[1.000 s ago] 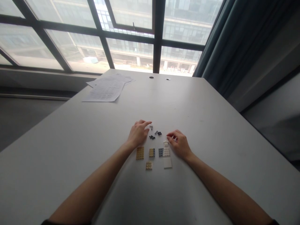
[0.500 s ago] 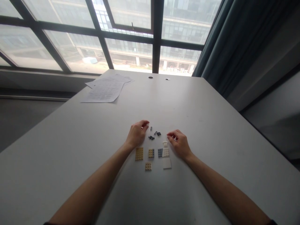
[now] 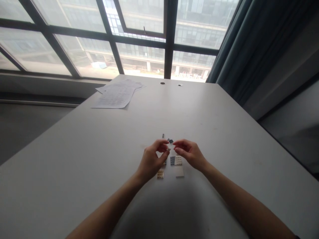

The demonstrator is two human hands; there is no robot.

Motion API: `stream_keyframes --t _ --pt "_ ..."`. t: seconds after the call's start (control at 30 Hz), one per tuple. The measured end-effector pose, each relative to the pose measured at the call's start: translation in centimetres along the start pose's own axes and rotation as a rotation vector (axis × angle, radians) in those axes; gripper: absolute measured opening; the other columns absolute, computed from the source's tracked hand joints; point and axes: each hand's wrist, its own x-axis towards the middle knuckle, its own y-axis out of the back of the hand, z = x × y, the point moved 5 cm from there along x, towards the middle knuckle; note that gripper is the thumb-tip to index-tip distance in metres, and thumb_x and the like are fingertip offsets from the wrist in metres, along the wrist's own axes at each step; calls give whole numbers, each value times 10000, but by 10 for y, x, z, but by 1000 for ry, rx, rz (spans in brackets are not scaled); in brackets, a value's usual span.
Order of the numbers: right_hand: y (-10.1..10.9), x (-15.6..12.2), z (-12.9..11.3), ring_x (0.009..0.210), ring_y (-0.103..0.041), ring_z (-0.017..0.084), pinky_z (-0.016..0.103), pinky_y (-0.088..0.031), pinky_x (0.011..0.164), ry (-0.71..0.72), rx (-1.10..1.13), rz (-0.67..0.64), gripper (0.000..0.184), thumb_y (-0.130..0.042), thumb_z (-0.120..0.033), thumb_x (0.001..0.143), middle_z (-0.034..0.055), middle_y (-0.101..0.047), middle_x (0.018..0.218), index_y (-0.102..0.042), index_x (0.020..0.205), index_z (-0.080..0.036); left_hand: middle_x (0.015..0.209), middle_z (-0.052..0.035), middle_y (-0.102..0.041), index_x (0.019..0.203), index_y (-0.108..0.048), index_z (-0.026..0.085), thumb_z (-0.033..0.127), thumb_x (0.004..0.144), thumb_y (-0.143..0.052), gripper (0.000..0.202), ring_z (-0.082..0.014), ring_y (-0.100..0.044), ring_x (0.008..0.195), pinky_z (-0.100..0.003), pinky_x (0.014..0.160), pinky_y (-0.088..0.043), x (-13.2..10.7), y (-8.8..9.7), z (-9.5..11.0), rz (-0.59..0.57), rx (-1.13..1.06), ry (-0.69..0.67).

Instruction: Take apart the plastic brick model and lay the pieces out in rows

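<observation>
Between the fingertips of my left hand is a small white toy brick piece. My right hand hovers just to the right, its thumb and fingers a little apart with nothing visible in them. Below the hands lie a grey studded plate touching a cream studded plate, and a smooth white tile. A tan studded plate lies by my left wrist. Dark small pieces sit just beyond the fingertips. My left hand partly hides a grey-edged plate.
A small grey piece lies beyond my left hand on the white table. Printed papers rest at the far left. Two cable holes are near the far edge, before a window; a dark curtain hangs at right.
My left hand has moved right and toward me, over the pieces, and now holds the small white piece. My right hand has shifted slightly left. The view has shifted a little.
</observation>
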Motion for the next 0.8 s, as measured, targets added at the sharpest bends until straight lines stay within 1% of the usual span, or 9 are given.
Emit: stream_keyframes --t 0.07,0.13,0.23,0.33,0.5,0.63,0.73,0.8 --pt "-7 -4 -9 731 -622 157 291 -498 689 20 9 -20 237 -668 -357 801 35 -690 825 -681 970 -192 773 -5 -659 881 -619 195 195 777 -624 104 -142 -623 728 -248 691 -497 -3 0 9 21 109 -61" --pt "-10 -7 -14 733 -633 165 297 -505 691 41 -14 2 198 -679 -353 797 38 -701 817 -694 919 -198 756 -7 -649 797 -611 197 173 783 -607 28 -146 -614 729 -257 704 -490 -5 -1 16 26 202 -140" --pt "-9 -10 -14 717 -640 167 290 -510 671 33 16 44 148 -697 -339 782 27 -704 776 -699 842 -203 782 -21 -645 810 -620 201 174 814 -581 48 -153 -610 748 -268 720 -488 -8 -2 22 35 242 -225" --pt "-9 -12 -12 708 -639 158 277 -511 655 -8 100 39 146 -719 -326 758 16 -699 766 -693 827 -201 815 -32 -649 826 -626 198 196 838 -578 50 -149 -614 759 -259 719 -492 -9 -3 23 41 211 -260" --pt "-8 -17 -13 652 -618 139 263 -500 618 -52 176 49 176 -715 -346 754 4 -668 701 -678 827 -190 794 -23 -658 824 -647 196 246 834 -627 54 -138 -617 728 -244 703 -490 -10 -4 21 57 182 -255" --pt "-7 -19 -15 617 -594 125 251 -482 590 -54 139 31 188 -673 -365 793 3 -655 677 -674 836 -182 770 -21 -671 842 -670 201 299 837 -639 103 -143 -623 711 -245 687 -487 -10 -7 16 12 185 -212" --pt "-6 -20 -15 598 -580 123 258 -482 591 -95 141 -11 239 -654 -408 801 4 -645 654 -674 812 -170 785 -29 -692 847 -684 203 330 846 -628 138 -150 -635 717 -249 695 -488 -10 -8 13 -20 177 -184" --pt "-6 -20 -15 590 -572 123 262 -484 596 -131 164 -40 275 -651 -433 796 7 -640 639 -679 788 -159 801 -36 -700 846 -689 204 331 864 -604 154 -154 -640 731 -254 708 -486 -10 -10 13 -35 180 -191"
